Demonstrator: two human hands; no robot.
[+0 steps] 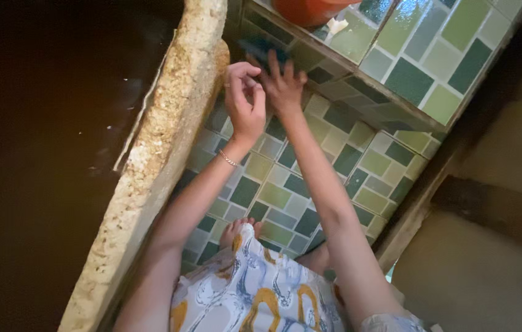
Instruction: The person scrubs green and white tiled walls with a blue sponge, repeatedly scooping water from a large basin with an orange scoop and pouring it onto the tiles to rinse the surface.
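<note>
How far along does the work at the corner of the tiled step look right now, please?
Done: cannot tell, as the green tiled floor shows no clear wiped patch. In hand: the right hand presses a dark blue object, possibly a sponge, at the step's corner; the left hand is curled beside it. Left: the tiled step.

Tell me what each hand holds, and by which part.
The right hand presses a dark blue thing by its near edge; the left hand holds nothing visible.

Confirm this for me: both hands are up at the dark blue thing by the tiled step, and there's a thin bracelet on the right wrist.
Wrong in one respect: the thin bracelet sits on the left wrist, not the right, as the head view shows. The rest stands: the left hand and right hand are both up at the dark blue thing by the tiled step.
</note>
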